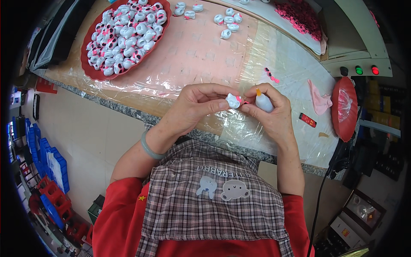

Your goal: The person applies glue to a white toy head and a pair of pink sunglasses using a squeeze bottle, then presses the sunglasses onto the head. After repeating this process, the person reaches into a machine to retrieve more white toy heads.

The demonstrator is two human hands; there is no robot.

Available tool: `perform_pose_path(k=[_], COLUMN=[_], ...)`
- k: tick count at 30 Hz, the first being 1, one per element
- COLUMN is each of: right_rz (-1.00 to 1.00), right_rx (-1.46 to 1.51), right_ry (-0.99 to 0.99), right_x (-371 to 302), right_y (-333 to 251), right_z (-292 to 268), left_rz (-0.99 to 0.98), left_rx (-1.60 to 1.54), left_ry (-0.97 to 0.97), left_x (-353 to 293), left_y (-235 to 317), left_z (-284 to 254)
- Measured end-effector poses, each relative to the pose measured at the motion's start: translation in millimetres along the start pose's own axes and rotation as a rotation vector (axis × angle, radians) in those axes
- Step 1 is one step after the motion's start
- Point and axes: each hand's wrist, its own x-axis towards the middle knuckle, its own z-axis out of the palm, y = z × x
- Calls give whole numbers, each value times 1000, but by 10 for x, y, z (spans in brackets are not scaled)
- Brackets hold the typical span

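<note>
Near the table's front edge, my left hand (192, 107) pinches a small white figurine (232, 101) with pink on its right side between thumb and fingertips. My right hand (278, 115) is wrapped round a small white squeeze bottle (264, 103) whose orange nozzle points up. The right thumb and fingertip also meet at a tiny pink piece (246, 102) touching or close to the figurine's side; whether it is attached I cannot tell. Beyond the right hand lies a short row of small pink-and-black pieces (272, 76).
A red scalloped tray (96, 73) heaped with white-and-pink figurines stands at the far left. Several loose figurines (228, 20) lie at the back. On the right are a pink cloth (320, 98), a small red packet (308, 120) and a red dish (345, 109). A pink-and-black pile (299, 19) sits behind.
</note>
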Motion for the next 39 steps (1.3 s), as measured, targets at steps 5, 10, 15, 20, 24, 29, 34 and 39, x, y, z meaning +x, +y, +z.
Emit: perform_pose_path(k=[5,10,15,20,24,29,34,39], right_rz=[109,156,149,131,150,158,175,211], right_rx=[212,418,546,638,653,537,496,481], right_ry=[40,94,172,201,90,61,66,119], right_x=[-24,-32,-40,-14,-63,-51,-53,-70], right_y=[-9,75,101,35,-35,-37,-30,-26], right_z=[5,70,158,93,57,103,105,155], left_rz=[11,53,76,52,23,15,16,117], left_rx=[-10,-15,-26,27,133,181,196,239], left_ry=[18,35,40,92,103,82,93,115], left_x=[3,10,26,0,-5,-9,-20,-9], left_y=[13,0,0,22,27,1,-21,-69], left_z=[-33,-26,4,36,48,64,65,100])
